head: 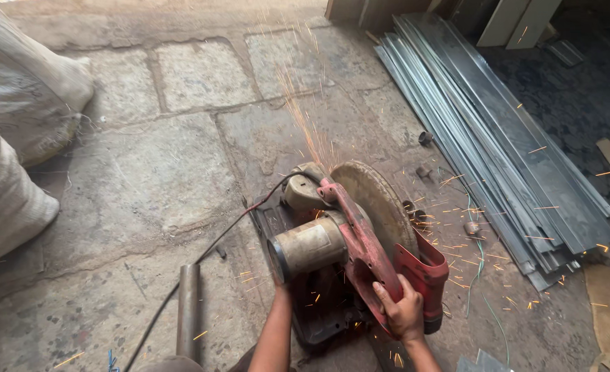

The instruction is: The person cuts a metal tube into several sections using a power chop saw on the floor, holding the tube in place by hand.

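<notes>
Two pale woven sacks (12, 131) lie at the left edge of the stone floor (153, 179), bulging full, but they are closed and partly cut off, so I cannot tell what fills them.

My right hand (403, 311) is clamped around the red handle (425, 275) of the chop saw (350, 241), which sits on the floor just in front of me. Its worn round blade (381, 203) throws orange sparks (305, 117) up and outward (some scatter to the right as well). My left hand is hidden: the forearm (274, 337) runs up under the saw's dusty motor drum (308, 248) and disappears there, so I cannot say whether it is gripping anything.

Whatever the blade is biting into is hidden behind the saw body. A black cable (208, 255) trails from the motor to the lower left, beside a metal pipe (188, 310) whose near end is cut off by the frame. To the right, long grey metal strips (498, 138) are stacked on the floor, with a few short pipe offcuts (425, 138) near them.
</notes>
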